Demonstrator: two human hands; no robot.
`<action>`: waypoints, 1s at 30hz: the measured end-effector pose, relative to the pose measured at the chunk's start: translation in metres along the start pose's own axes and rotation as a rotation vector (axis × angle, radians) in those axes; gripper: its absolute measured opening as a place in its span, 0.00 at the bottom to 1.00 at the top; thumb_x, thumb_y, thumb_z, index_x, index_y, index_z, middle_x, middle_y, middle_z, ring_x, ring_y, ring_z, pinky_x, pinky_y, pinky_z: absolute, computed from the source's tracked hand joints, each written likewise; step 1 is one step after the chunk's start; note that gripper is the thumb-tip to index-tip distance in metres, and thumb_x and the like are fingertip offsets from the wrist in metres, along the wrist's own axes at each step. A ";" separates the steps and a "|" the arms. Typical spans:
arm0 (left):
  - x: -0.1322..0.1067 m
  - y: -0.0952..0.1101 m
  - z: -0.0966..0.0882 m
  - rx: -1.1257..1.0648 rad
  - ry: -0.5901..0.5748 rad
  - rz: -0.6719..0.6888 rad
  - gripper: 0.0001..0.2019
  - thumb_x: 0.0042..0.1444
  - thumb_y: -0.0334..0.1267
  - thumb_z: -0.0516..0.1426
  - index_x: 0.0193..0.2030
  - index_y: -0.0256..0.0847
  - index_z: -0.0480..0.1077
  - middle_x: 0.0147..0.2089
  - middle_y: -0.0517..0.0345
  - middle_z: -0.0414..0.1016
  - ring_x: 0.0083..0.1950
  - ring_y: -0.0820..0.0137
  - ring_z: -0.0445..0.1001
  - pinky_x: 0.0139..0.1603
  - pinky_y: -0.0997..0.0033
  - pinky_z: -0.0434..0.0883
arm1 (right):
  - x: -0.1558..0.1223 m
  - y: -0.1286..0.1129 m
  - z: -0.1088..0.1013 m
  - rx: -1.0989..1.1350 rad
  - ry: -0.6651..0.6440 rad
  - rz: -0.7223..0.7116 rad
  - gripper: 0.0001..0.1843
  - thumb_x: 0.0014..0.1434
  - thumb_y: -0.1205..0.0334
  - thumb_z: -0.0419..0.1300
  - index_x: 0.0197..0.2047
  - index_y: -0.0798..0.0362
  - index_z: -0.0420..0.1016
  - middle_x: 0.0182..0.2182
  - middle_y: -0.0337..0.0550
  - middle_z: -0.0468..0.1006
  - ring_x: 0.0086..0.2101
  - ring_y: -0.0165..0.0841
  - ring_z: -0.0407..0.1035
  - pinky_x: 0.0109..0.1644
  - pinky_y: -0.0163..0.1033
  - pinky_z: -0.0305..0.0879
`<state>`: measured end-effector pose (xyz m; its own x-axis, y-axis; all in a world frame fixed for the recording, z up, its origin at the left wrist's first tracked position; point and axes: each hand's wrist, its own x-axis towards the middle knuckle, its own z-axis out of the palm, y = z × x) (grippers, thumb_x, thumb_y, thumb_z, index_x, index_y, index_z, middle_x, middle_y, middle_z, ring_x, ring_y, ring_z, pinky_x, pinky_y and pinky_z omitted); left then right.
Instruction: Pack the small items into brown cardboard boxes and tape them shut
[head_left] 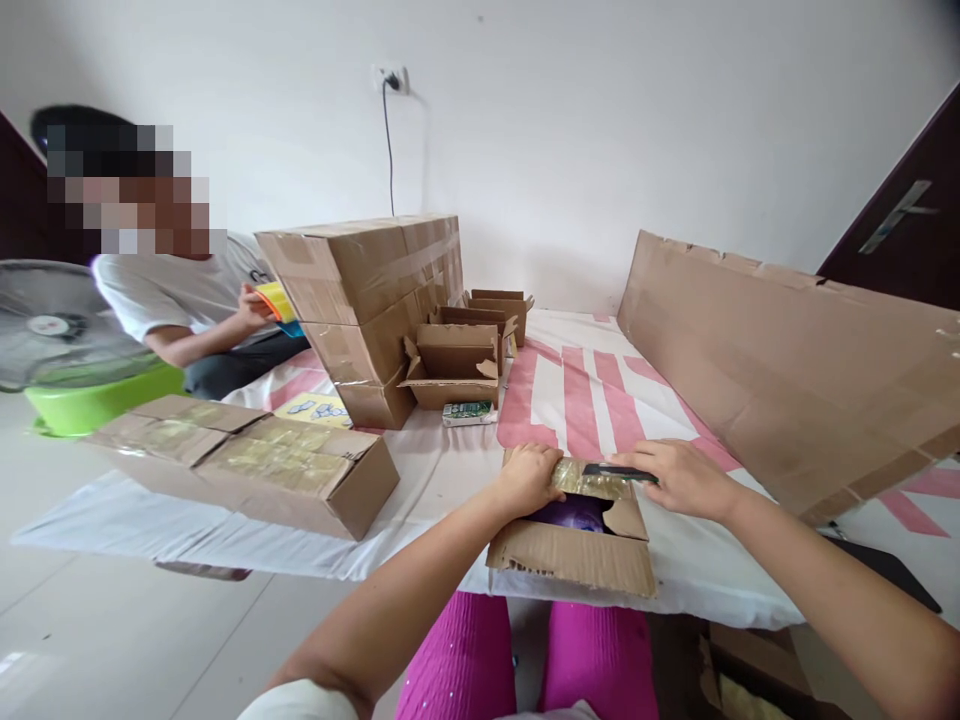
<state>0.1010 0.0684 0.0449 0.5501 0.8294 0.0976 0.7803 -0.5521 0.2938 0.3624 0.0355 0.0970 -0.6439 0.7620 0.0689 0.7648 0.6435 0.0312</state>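
Note:
A small cardboard box (pixel 577 550) sits in front of me on the cloth, its flaps partly open with something purple (pixel 574 513) inside. My left hand (pixel 529 478) is curled over the box's far left flap, fingers closed on its taped edge. My right hand (pixel 675 475) rests on the far right flap and pinches a dark flat blade-like tool (pixel 616 470) that lies along the taped top.
A long taped carton (pixel 255 465) lies at left. Stacked big cartons (pixel 367 300) and several small open boxes (pixel 457 365) stand behind. A large cardboard sheet (pixel 795 370) leans at right. Another person (pixel 187 300) sits at far left holding a tape roll, near a fan (pixel 52 320).

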 end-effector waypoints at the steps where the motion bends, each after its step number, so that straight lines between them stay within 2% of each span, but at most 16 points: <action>1: 0.000 0.000 0.000 0.000 0.001 -0.004 0.29 0.45 0.48 0.67 0.54 0.41 0.68 0.54 0.49 0.75 0.57 0.56 0.71 0.58 0.60 0.65 | 0.000 0.001 0.000 -0.011 0.008 0.023 0.35 0.50 0.74 0.53 0.60 0.40 0.68 0.40 0.39 0.76 0.38 0.34 0.71 0.39 0.37 0.62; 6: 0.000 0.002 -0.001 -0.003 -0.003 -0.009 0.28 0.44 0.48 0.67 0.52 0.42 0.69 0.54 0.50 0.75 0.56 0.56 0.71 0.58 0.60 0.65 | 0.004 -0.008 0.005 0.002 -0.035 -0.010 0.35 0.50 0.73 0.53 0.60 0.41 0.68 0.38 0.40 0.75 0.36 0.33 0.70 0.37 0.36 0.62; 9: 0.000 0.002 -0.002 -0.005 -0.008 -0.009 0.29 0.44 0.48 0.67 0.53 0.42 0.69 0.53 0.49 0.75 0.56 0.56 0.72 0.57 0.60 0.66 | 0.006 -0.012 0.007 -0.009 -0.012 0.005 0.35 0.50 0.74 0.53 0.60 0.41 0.68 0.38 0.40 0.75 0.36 0.33 0.70 0.36 0.35 0.62; 13: -0.002 0.001 -0.004 -0.007 -0.012 -0.010 0.29 0.45 0.48 0.67 0.53 0.41 0.69 0.54 0.48 0.75 0.56 0.56 0.72 0.57 0.60 0.66 | 0.007 -0.009 0.005 -0.034 0.021 0.053 0.35 0.50 0.75 0.52 0.60 0.42 0.68 0.37 0.40 0.76 0.36 0.32 0.71 0.37 0.35 0.62; 23: -0.001 0.001 -0.003 -0.016 -0.008 -0.010 0.30 0.42 0.49 0.68 0.51 0.41 0.70 0.52 0.49 0.77 0.54 0.55 0.73 0.55 0.60 0.67 | 0.009 -0.003 0.011 0.062 -0.027 -0.017 0.35 0.49 0.74 0.53 0.60 0.45 0.68 0.39 0.41 0.76 0.36 0.32 0.72 0.37 0.34 0.64; 26: -0.001 0.001 -0.002 -0.012 -0.002 -0.013 0.29 0.42 0.49 0.68 0.51 0.41 0.70 0.52 0.49 0.77 0.54 0.55 0.73 0.55 0.61 0.67 | 0.012 0.002 0.009 0.105 -0.040 -0.044 0.32 0.52 0.70 0.55 0.60 0.45 0.68 0.39 0.41 0.78 0.36 0.32 0.72 0.38 0.35 0.64; 30: -0.002 0.001 -0.002 -0.014 0.001 -0.018 0.30 0.42 0.49 0.68 0.52 0.42 0.70 0.50 0.51 0.77 0.53 0.56 0.74 0.54 0.62 0.68 | 0.021 0.007 0.010 0.097 -0.035 0.003 0.24 0.60 0.58 0.56 0.60 0.44 0.68 0.43 0.43 0.79 0.41 0.36 0.73 0.41 0.38 0.66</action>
<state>0.1001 0.0668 0.0470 0.5355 0.8394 0.0930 0.7859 -0.5356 0.3089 0.3540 0.0571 0.0892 -0.6430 0.7651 0.0336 0.7624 0.6437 -0.0663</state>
